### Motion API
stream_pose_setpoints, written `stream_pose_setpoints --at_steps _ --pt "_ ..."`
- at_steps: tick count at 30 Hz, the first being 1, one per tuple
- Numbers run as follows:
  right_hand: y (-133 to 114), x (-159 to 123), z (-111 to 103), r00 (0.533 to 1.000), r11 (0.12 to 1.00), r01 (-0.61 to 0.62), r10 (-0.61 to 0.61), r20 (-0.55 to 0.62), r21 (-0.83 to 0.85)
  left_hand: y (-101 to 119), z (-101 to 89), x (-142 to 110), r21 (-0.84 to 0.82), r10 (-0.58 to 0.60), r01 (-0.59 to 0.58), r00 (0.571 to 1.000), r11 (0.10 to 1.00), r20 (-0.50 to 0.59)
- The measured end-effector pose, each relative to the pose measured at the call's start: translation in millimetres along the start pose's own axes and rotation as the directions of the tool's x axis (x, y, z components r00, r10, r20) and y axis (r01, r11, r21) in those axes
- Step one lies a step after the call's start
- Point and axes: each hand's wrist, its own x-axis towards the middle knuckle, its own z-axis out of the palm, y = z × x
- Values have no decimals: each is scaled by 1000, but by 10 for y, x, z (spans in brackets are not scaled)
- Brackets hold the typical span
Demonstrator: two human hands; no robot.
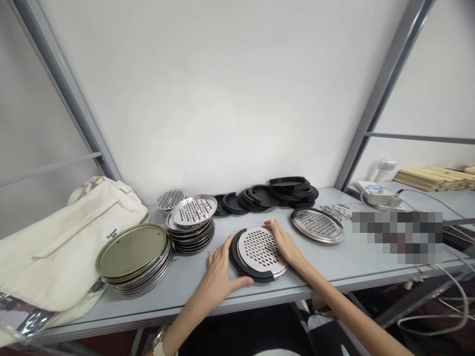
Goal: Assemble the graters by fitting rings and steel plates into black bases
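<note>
A round metal grater plate (pixel 259 248) with rows of slots lies flat near the table's front edge. A black crescent-shaped rim (pixel 241 264) wraps its left and front side. My left hand (pixel 221 271) curves round the rim's left side, its thumb at the front and its fingers behind. On the opposite side, my right hand (pixel 284 243) presses along the plate's bare right edge, with fingertips at the back. Between them the two hands hold the plate. Just to the right lies another slotted plate (pixel 318 223) with a black rim along its far side.
Left of my hands stand a stack of metal grater plates (pixel 195 212) and a stack of olive-topped discs (pixel 133 249). Black rims (pixel 260 197) are heaped along the wall. Small metal pieces (pixel 336 212) lie to the right. A cream cloth bag (pixel 70 237) covers the left end.
</note>
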Motion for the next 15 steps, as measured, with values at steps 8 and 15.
stream_pose_setpoints --at_steps 8,15 --pt "-95 -81 59 1000 999 -16 16 7 -38 -16 -6 15 6 14 -14 1000 1000 10" --pt "-88 -96 155 998 998 -61 61 9 -24 -4 -18 17 10 32 -32 999 999 24"
